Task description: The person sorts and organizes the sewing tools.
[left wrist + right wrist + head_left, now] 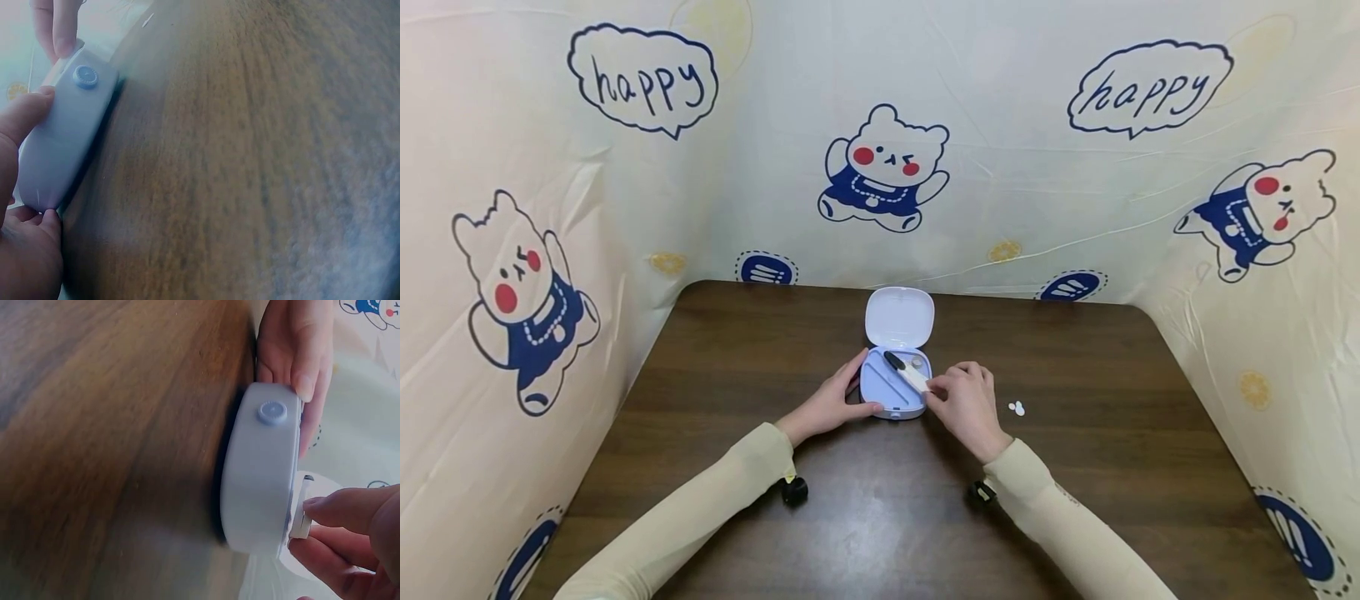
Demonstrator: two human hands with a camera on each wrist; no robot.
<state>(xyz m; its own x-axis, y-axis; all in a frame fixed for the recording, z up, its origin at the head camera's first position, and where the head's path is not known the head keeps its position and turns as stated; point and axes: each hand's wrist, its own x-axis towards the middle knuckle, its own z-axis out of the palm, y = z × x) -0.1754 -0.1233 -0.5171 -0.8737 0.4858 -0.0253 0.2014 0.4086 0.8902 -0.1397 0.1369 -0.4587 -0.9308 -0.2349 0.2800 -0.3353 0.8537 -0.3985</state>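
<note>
A small lilac case (876, 385) sits on the table with its lid (899, 318) raised toward the back. My left hand (829, 406) holds the case by its left side, thumb along the front edge, as the left wrist view also shows. In my right hand (967, 408), thumb and fingers pinch the white end of a slim white tool with a black tip (907, 372). It lies slantwise over the case's interior, black tip up and to the left. A small round piece (917, 362) is inside near the back right. A round button (272, 412) marks the case's front.
Several small white pieces (1017, 407) lie on the brown wooden table (737, 350) to the right of my right hand. Printed cloth (1015, 183) hangs behind the table and at both sides. Dark wrist cameras (794, 491) hang below both sleeves.
</note>
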